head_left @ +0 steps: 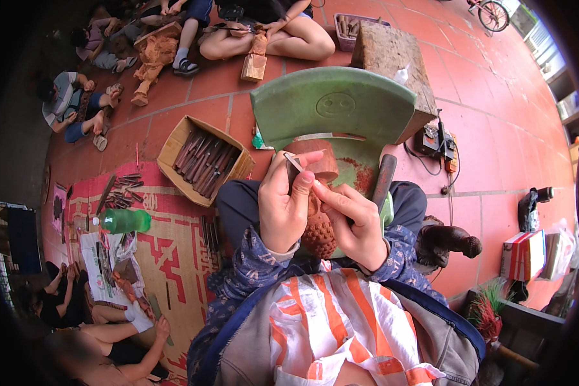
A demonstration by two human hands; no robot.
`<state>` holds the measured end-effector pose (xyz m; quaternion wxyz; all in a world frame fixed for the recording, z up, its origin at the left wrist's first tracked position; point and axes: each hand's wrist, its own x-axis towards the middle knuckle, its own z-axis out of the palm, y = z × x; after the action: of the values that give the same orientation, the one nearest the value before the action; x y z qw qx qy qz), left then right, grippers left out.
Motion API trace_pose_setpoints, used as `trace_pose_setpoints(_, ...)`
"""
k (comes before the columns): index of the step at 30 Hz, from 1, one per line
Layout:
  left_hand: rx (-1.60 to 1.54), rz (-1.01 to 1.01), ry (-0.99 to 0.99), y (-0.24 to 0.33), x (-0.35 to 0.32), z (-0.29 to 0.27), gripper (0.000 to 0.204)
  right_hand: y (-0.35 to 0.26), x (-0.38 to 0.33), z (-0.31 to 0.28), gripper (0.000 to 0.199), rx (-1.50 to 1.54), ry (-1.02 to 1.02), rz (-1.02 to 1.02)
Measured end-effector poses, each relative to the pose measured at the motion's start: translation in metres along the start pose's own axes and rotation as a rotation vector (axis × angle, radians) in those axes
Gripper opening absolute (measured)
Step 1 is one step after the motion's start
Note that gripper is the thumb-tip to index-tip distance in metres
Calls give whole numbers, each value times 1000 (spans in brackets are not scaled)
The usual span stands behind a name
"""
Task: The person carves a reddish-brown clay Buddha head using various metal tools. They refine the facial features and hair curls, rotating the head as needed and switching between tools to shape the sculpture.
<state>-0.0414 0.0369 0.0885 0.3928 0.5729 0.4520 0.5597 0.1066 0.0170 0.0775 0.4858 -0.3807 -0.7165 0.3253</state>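
My left hand (282, 209) is closed on a carving chisel (294, 162), whose short metal blade shows between finger and thumb. Close beside its thumb, my right hand (355, 222) has thumb and forefinger pressed together; what they pinch, if anything, is hidden. Beneath both hands a reddish-brown wooden carving (318, 237) covered in round knobs lies at my lap, partly covered. Beyond it a round wooden block (315, 159) rests on the green plastic chair (331, 96), with wood chips on the seat. A dark wooden mallet or handle (384, 180) leans at the seat's right side.
Left of the chair stands a cardboard box (238, 170) full of chisels. A green bottle (127, 220) lies on the patterned mat (167, 257). A rough wooden block (389, 61), a power strip (449, 148) and a dark carving (444, 246) are to the right. Several people sit around.
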Motion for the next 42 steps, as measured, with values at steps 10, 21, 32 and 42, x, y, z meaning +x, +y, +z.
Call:
trace_pose_setpoints(10,-185,-107,47,1,0,13,26,3,-4,15,52,53,129,20)
trace_pose_setpoints(21,-136,-176,-120,3,4,-7,39,-4,1,-6,56,-89,-34,21)
trace_pose_setpoints(32,-9,-17,20,-1,2,3,27,4,-3,4,53,-10,24,36)
trace_pose_setpoints(42,-388,-342,-151,7,5,-1,47,5,-6,9,53,-6,81,41)
